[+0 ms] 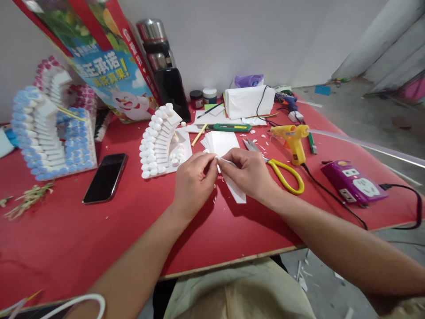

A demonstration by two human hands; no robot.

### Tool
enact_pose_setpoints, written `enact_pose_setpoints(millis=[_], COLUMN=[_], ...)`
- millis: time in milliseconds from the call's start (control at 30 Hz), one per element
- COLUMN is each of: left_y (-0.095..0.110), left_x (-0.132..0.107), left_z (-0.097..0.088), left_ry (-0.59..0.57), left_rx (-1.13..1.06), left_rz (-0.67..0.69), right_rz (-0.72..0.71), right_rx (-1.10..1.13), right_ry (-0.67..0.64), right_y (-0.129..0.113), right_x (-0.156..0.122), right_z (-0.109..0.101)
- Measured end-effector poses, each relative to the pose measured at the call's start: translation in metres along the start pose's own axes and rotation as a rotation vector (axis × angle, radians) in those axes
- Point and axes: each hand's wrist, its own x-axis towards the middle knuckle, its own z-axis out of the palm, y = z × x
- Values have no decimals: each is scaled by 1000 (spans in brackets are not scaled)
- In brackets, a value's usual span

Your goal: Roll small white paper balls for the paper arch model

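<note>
My left hand (195,179) and my right hand (247,172) meet above the red table, thumbs and fingertips pinched together. Between them is a small white piece (217,158), mostly covered by the fingers, so its kind is unclear. White paper strips (224,141) lie fanned out just behind the hands, and another white strip (236,192) sticks out below my right hand. To the left stands a curved white stair-like model (159,144) edged with white rounded pieces, on a white base. Yellow-handled scissors (287,177) rest beside my right hand.
On the right are a yellow glue gun (292,137) and a purple power socket (357,184) with cords. A green utility knife (229,128) lies behind the strips. A phone (105,178), a blue-and-white stair model (43,137) and a large carton (116,66) occupy the left.
</note>
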Motion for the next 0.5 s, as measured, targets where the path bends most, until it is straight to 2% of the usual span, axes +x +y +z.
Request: enact_pose_setpoints(millis=[167,267,367,433,500], left_y=[-5,-6,-6,-8,-11], left_x=[-7,-9,-5,-1,3], left_z=[1,1,-1,-4,-7], left_ry=[14,-28,-23,-41,-111], left_rx=[189,127,-120,-352,-569], left_rz=[164,181,46,-119,-300], right_rz=[-45,-45,-72,-103,-132], right_rx=[35,55,93,104,99], right_ry=[-8,-25,-97,-165,-209], right_y=[-2,-3,-2,0,2], right_x=[-3,-3,1,4,7], right_z=[-2,-6,-13,-19,-23])
